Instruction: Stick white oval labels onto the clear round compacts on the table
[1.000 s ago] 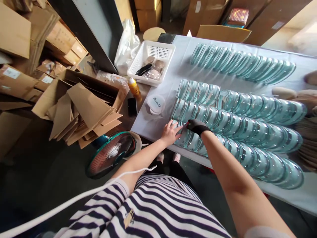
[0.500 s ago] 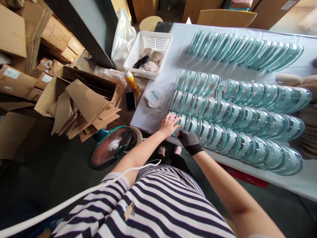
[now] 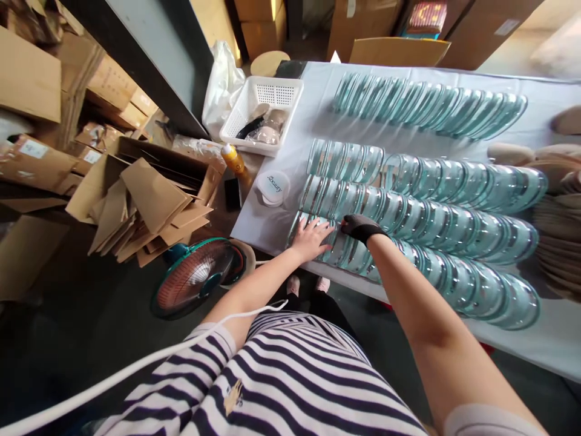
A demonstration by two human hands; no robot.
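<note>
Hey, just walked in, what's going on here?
A person in a striped shirt has a bare left hand spread on the left end of the nearest row of clear, curved pieces. The dark-gloved right hand is curled above that row; its grip is unclear. Three more rows stand behind on the table.

Along the near edge of your table [image 3: 313, 112], the clear discs [image 3: 521, 300] look smooth and glossy; whether glass or plastic, you cannot tell. Your dark glove [image 3: 363, 229] looks like matt cloth. By the far left corner, your basket [image 3: 261, 147] is perforated white plastic; past the far edge stands matt cardboard [image 3: 399, 51].
</note>
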